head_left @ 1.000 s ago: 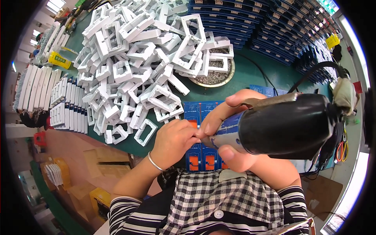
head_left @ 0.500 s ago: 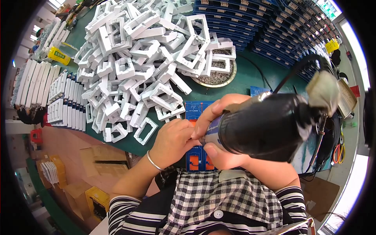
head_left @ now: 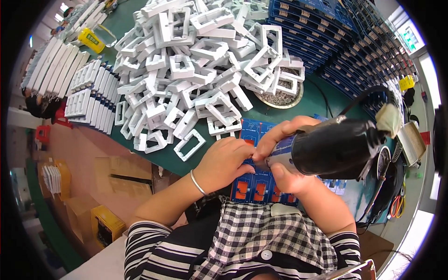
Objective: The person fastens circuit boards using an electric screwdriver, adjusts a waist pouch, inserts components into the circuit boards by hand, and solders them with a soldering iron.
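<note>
My right hand (head_left: 284, 154) is wrapped around a black electric screwdriver (head_left: 333, 148), its tip pointing down at a blue circuit board (head_left: 258, 185) near the table's front edge. My left hand (head_left: 224, 161), with a thin bracelet on the wrist, rests on the same board right beside the driver's tip. Its fingers are curled, and whether they pinch anything is hidden. A cable runs from the driver's rear up and to the right.
A big heap of white plastic frames (head_left: 196, 70) covers the green table (head_left: 154, 161). A round dish of screws (head_left: 280, 95) sits behind the board. Rows of blue boards (head_left: 336, 42) fill the far right. Stacked white parts (head_left: 88, 98) stand at left; cardboard boxes (head_left: 107, 224) below.
The screwdriver has swung so its body points more to the right and lies flatter. My left hand stays on the board.
</note>
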{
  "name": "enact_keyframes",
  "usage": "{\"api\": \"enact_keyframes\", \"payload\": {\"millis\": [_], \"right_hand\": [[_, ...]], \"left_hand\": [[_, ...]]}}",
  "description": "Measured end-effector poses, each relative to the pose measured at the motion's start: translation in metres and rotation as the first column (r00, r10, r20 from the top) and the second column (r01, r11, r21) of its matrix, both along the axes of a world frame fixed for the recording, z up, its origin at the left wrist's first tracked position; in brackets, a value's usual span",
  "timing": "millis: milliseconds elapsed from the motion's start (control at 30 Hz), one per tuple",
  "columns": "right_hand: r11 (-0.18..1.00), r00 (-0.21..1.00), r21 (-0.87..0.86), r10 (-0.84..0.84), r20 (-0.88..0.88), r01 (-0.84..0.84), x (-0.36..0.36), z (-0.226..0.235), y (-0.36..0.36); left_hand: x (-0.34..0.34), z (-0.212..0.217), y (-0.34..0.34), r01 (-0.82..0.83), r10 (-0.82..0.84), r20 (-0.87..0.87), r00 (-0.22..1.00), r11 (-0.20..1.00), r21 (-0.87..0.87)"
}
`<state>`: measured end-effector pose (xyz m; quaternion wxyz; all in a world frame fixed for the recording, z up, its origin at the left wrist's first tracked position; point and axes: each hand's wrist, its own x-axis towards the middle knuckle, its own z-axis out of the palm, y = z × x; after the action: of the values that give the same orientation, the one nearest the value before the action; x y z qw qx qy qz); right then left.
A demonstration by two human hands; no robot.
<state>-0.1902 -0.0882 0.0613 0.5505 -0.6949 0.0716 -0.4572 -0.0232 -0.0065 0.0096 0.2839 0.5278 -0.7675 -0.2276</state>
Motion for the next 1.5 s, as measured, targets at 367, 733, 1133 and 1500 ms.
{"api": "enact_keyframes", "payload": {"millis": [367, 733, 1133, 1500], "right_hand": [[0.944, 0.840, 0.234, -0.317, 0.441, 0.233, -0.070, 0.025, 0.009], [0.896, 0.835, 0.337, -0.409, 0.367, 0.291, -0.089, 0.025, 0.015], [0.882, 0.843, 0.348, -0.430, 0.322, 0.317, -0.082, 0.020, 0.024], [0.881, 0.884, 0.392, -0.385, 0.266, 0.266, -0.075, 0.020, 0.033]], "left_hand": [[-0.005, 0.048, -0.042, 0.094, -0.055, 0.177, 0.983, 0.971, -0.219], [-0.032, 0.026, -0.162, 0.429, 0.107, 0.733, 0.671, 0.751, -0.502], [-0.031, 0.026, -0.153, 0.397, 0.069, 0.633, 0.771, 0.725, -0.563], [0.009, 0.019, 0.015, 0.210, 0.492, -0.838, 0.237, 0.816, 0.539]]}}
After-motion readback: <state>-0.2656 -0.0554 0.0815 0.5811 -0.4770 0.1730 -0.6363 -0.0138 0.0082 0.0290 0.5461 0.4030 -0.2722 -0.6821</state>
